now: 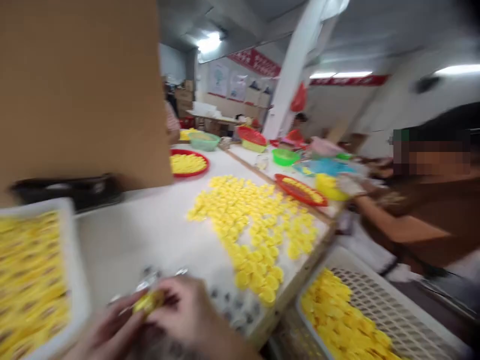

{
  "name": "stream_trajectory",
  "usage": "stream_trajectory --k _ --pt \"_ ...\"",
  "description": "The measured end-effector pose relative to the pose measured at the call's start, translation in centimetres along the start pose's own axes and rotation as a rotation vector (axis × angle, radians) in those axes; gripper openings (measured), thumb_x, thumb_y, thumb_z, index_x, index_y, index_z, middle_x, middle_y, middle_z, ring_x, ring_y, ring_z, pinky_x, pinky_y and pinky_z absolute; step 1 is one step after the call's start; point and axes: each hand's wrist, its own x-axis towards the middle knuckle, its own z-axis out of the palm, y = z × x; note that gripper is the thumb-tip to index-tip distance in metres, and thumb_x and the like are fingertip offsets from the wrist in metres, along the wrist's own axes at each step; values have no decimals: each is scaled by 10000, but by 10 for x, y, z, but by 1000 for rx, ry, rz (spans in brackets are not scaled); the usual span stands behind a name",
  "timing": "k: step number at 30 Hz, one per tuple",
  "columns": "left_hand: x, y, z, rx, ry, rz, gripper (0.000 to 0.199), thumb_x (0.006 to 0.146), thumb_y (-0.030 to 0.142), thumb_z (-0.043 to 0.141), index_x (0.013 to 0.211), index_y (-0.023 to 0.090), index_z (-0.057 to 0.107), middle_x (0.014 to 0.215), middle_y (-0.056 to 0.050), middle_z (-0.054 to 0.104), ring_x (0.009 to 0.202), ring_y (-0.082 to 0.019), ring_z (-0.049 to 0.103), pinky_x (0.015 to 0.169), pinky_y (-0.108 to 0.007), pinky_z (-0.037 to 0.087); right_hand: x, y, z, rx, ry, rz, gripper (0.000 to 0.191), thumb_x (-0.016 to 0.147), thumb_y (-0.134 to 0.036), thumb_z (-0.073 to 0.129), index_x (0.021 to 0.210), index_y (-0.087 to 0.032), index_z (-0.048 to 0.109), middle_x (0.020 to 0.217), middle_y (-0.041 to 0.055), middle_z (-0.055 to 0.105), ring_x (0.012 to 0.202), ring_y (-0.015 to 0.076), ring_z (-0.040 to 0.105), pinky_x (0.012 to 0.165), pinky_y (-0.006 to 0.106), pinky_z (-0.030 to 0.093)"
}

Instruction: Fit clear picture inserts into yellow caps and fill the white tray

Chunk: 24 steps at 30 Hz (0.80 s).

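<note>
Head view: the left hand [108, 327] and right hand [183, 312] close together, pinching a small yellow plastic piece [150, 302] above the white tabletop [123, 240]. Blur hides the exact grip. A fumble could drop it among the loose yellow heap [247, 235] or toward the white crate [375, 295] below.

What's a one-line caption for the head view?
Left hand and right hand hold a yellow piece above a white worktable.
</note>
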Motion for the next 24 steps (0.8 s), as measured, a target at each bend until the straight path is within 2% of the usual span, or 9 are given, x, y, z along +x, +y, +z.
stream_trajectory --k 2,4,8,14,19,24 --pt "-17 0 -15 -292 20 18 483 608 510 757 999 250 639 929 -26 707 809 -198 630 703 -286 496 1 -3 0 72 39 -23 281 671 -110 704 933 -212 694 835 12 686 749 166 642 666 241 518" --pt "-21 2 -19 -511 -50 18 425 631 355 799 997 203 645 897 -46 693 711 -140 605 658 -242 473 6 -3 -2 83 4 -55 280 691 -91 691 945 -208 682 856 23 658 746 158 615 664 255 506" --pt "-14 5 -20 -695 -133 -22 368 669 263 790 1006 185 665 909 -60 673 725 -127 604 649 -218 465 11 -4 -5 43 -29 -148 302 740 -73 648 1003 -222 652 879 28 620 740 147 587 674 269 498" --pt "-16 5 -21 -740 -142 -37 354 662 260 797 990 182 686 866 -46 675 725 -127 603 649 -223 473 6 -6 -3 -37 -38 -191 329 776 -79 624 1065 -234 636 933 39 598 769 148 597 680 274 514" --pt "-16 7 -22 -599 -91 62 359 694 306 771 1020 189 679 899 -56 682 808 -163 607 684 -244 472 7 -2 -5 -6 -47 -178 337 785 -74 622 1073 -248 636 977 35 628 753 143 612 708 288 529" --pt "-16 6 -21 -515 -42 130 345 711 303 754 1029 197 674 820 -25 678 697 -118 580 665 -241 470 6 0 -5 -14 -37 -197 341 802 -81 610 1096 -252 629 1031 41 647 874 173 621 763 307 534"
